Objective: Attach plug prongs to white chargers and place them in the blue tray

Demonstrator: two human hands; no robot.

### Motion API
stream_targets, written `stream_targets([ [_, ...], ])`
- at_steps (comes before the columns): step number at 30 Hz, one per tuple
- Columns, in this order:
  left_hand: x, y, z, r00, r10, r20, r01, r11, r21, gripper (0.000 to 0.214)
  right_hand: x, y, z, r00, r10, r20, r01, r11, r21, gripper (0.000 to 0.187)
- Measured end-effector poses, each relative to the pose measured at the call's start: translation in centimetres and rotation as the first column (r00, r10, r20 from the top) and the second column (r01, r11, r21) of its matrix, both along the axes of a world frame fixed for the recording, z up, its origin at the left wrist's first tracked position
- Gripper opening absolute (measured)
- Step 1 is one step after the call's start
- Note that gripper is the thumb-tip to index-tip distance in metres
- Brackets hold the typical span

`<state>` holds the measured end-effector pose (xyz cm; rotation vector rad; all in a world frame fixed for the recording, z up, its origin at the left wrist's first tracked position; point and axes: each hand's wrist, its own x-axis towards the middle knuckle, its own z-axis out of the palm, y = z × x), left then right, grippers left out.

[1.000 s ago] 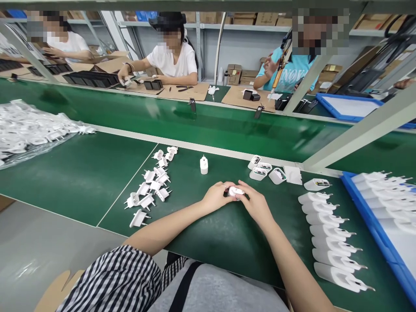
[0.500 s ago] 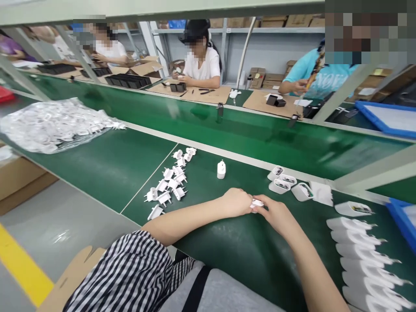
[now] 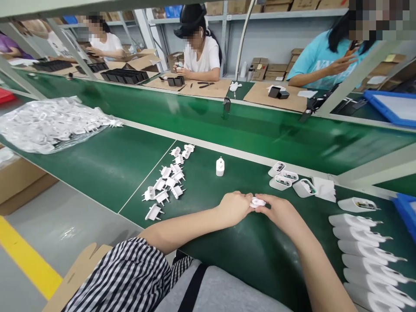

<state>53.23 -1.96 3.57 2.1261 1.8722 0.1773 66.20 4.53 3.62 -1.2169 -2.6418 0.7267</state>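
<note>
Between my two hands is a small white charger plug piece (image 3: 258, 202), partly hidden by fingers. My left hand (image 3: 236, 208) is closed on its left side, and my right hand (image 3: 276, 210) pinches it from the right. Beyond them a white charger (image 3: 220, 167) stands upright on the green table (image 3: 240, 255). Loose white pronged plug caps (image 3: 165, 184) lie scattered to the left. Several open white charger housings (image 3: 280, 182), with parts showing inside, stand to the right. A row of white chargers (image 3: 360, 260) lies at the far right.
A clear bag of white plug parts (image 3: 52, 123) lies at the left. A green panel (image 3: 195, 117) and pale frame run along the back. Blue trays (image 3: 406, 216) stand at the right. Across the panel, co-workers sit by black boxes (image 3: 125, 77). A cardboard box (image 3: 24, 182) is at lower left.
The view has shifted slightly. My hands stay together, and more of the top of the white plug piece shows between my fingers. The co-worker at right has raised a hand.
</note>
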Motion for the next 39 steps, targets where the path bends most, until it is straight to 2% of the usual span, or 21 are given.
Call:
stream_targets([
  [5,0.3,1.9,2.5,0.997,0.027,-0.067,-0.042,0.968,-0.249,0.015,-0.6,0.4,1.0,0.976,0.085,0.201,-0.08,0.996,-0.035,0.016],
  [9,0.1,3.9,3.7,0.998,0.004,-0.064,-0.031,0.903,-0.428,0.025,-1.1,0.5,1.6,0.948,0.104,0.299,-0.098,0.995,-0.037,0.012],
  [12,0.4,4.9,4.1,0.995,-0.044,-0.088,-0.008,0.856,-0.517,0.024,-1.3,0.6,1.8,0.939,0.107,0.326,-0.094,0.994,-0.056,0.01],
  [14,0.9,5.0,4.3,0.991,-0.073,-0.114,0.002,0.848,-0.53,0.019,-1.4,0.5,1.9,0.932,0.096,0.349,-0.079,0.995,-0.062,0.009],
  [17,1.1,4.2,4.3,0.988,-0.113,-0.109,0.045,0.868,-0.495,0.021,-1.6,0.1,2.2,0.93,0.091,0.355,-0.071,0.995,-0.069,0.008],
  [19,0.2,2.9,4.1,0.986,-0.13,-0.102,0.071,0.893,-0.445,0.031,-1.3,-0.5,2.6,0.934,0.091,0.346,-0.067,0.994,-0.081,0.009],
  [20,-0.7,2.1,4.0,0.988,-0.108,-0.113,0.052,0.91,-0.411,0.034,-0.9,-0.8,2.8,0.933,0.081,0.35,-0.055,0.995,-0.083,0.009],
  [21,-1.8,1.2,3.9,0.989,-0.031,-0.144,-0.022,0.934,-0.357,0.035,-0.4,-1.2,2.9,0.93,0.062,0.361,-0.033,0.996,-0.087,0.009],
  [22,-3.3,0.2,3.9,0.977,0.095,-0.19,-0.147,0.949,-0.278,0.032,0.3,-1.5,3.0,0.924,0.035,0.38,-0.001,0.996,-0.089,0.009],
  [23,-4.8,-0.8,3.8,0.941,0.247,-0.231,-0.293,0.937,-0.191,0.027,1.2,-1.7,3.1,0.915,0.0,0.403,0.039,0.995,-0.089,0.009],
  [24,-6.5,-1.8,3.7,0.865,0.429,-0.261,-0.461,0.884,-0.074,0.023,2.1,-1.9,3.0,0.903,-0.043,0.427,0.088,0.992,-0.085,0.01],
  [25,-8.2,-2.7,3.6,0.789,0.542,-0.288,-0.567,0.824,-0.002,0.024,3.1,-2.0,3.0,0.89,-0.086,0.447,0.138,0.987,-0.085,0.012],
  [27,-11.1,-4.1,3.3,0.69,0.646,-0.326,-0.677,0.735,0.024,0.026,5.0,-2.1,2.7,0.875,-0.174,0.452,0.227,0.972,-0.066,0.019],
  [29,-13.1,-5.0,2.7,0.678,0.656,-0.33,-0.695,0.719,0.002,0.024,6.6,-2.2,2.5,0.881,-0.271,0.387,0.281,0.959,0.033,0.03],
  [30,-13.8,-5.4,2.3,0.689,0.652,-0.317,-0.686,0.728,0.006,0.023,7.2,-2.3,2.5,0.894,-0.316,0.318,0.295,0.949,0.115,0.036],
  [33,-14.7,-6.1,1.5,0.718,0.641,-0.27,-0.65,0.757,0.069,0.021,8.2,-3.3,2.9,0.934,-0.356,0.033,0.316,0.865,0.39,0.046],
  [35,-14.6,-6.4,1.6,0.725,0.64,-0.253,-0.64,0.763,0.096,0.016,8.1,-4.3,3.3,0.956,-0.273,-0.111,0.291,0.821,0.492,0.042],
  [36,-14.4,-6.5,1.9,0.73,0.642,-0.236,-0.634,0.764,0.118,0.013,7.8,-5.0,3.5,0.966,-0.208,-0.151,0.257,0.817,0.516,0.039],
  [38,-13.1,-6.3,2.9,0.783,0.609,-0.129,-0.589,0.792,0.162,0.009,6.6,-6.2,3.6,0.982,-0.055,-0.179,0.142,0.844,0.517,0.033],
  [39,-12.0,-6.0,3.5,0.832,0.554,-0.026,-0.545,0.825,0.153,0.01,5.7,-6.8,3.5,0.984,0.023,-0.179,0.072,0.861,0.504,0.032],
])
